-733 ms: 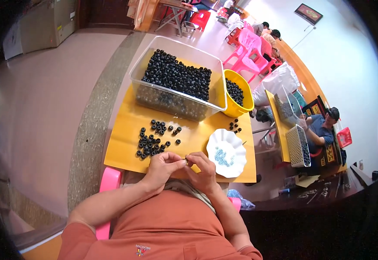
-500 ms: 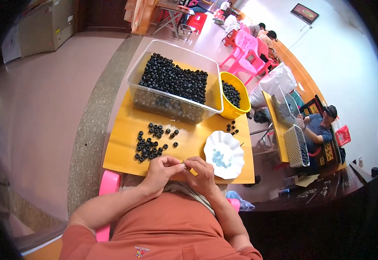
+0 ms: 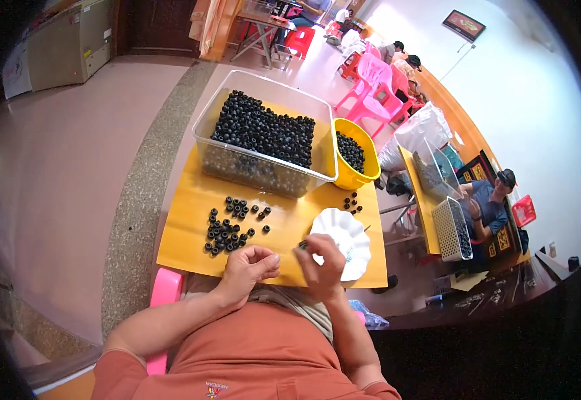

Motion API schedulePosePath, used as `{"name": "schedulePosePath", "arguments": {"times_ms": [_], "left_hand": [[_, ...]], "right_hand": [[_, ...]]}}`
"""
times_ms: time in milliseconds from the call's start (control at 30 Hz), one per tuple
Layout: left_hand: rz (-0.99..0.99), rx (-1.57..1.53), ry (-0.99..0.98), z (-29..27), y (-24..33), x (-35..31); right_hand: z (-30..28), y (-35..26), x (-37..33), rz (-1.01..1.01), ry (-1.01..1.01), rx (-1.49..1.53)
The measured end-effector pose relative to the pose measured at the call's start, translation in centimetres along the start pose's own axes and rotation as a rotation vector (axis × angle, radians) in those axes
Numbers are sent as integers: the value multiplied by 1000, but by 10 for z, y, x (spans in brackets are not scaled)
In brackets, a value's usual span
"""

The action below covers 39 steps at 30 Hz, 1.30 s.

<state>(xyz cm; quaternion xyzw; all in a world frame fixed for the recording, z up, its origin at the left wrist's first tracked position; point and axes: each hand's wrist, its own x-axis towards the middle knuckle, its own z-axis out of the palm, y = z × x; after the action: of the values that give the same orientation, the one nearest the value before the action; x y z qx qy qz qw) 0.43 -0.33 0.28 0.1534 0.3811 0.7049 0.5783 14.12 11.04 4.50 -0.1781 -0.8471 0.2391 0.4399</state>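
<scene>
My left hand [image 3: 247,272] is above the near edge of the yellow table, its thumb and fingers pinched together. Whatever it may hold is too small or hidden to make out. Apart from it, my right hand [image 3: 325,265] hovers at the left edge of a white plate [image 3: 359,261] with a wavy rim and partly covers it. Its fingers are closed, with a small dark piece at the tips that I cannot make out. Small pale bluish bits show on the plate. Left of the hands lies a loose group of black beads [image 3: 222,235], round and holed.
Behind stand a clear plastic bin [image 3: 264,160] of black beads and a yellow tub [image 3: 358,179] with more. A few small dark pieces [image 3: 352,202] lie beside the plate. At the right, another person [image 3: 487,207] sits by a white basket [image 3: 449,230]. Pink chairs [image 3: 378,90] stand farther off.
My hands were together at the fingertips; now they are apart. The right one has moved right, to the plate, while the left has stayed nearly in place.
</scene>
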Motion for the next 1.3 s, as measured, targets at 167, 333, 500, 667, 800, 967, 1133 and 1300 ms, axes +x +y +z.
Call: {"name": "schedulePosePath", "arguments": {"times_ms": [167, 333, 500, 667, 800, 967, 1133, 1300], "left_hand": [[4, 34, -4, 0, -3, 0], [-10, 46, -14, -1, -3, 1], [-19, 50, -38, -4, -4, 1], [-37, 72, -43, -3, -3, -1], [-40, 68, -62, -3, -3, 0], [-31, 74, -81, -4, -3, 1], [-5, 119, -116, -2, -10, 3], [19, 315, -166, -2, -10, 0]], "right_hand": [[-33, 16, 25, 24, 184, -80], [-51, 28, 39, -39, 230, -115], [-68, 30, 74, -100, 350, -235], [-91, 85, 142, -58, 321, -454], [-108, 142, 151, 98, 133, -724], [-79, 131, 109, 228, 43, -354], [-41, 110, 63, 127, -169, -138], [4, 49, 50, 125, -386, -154]]}}
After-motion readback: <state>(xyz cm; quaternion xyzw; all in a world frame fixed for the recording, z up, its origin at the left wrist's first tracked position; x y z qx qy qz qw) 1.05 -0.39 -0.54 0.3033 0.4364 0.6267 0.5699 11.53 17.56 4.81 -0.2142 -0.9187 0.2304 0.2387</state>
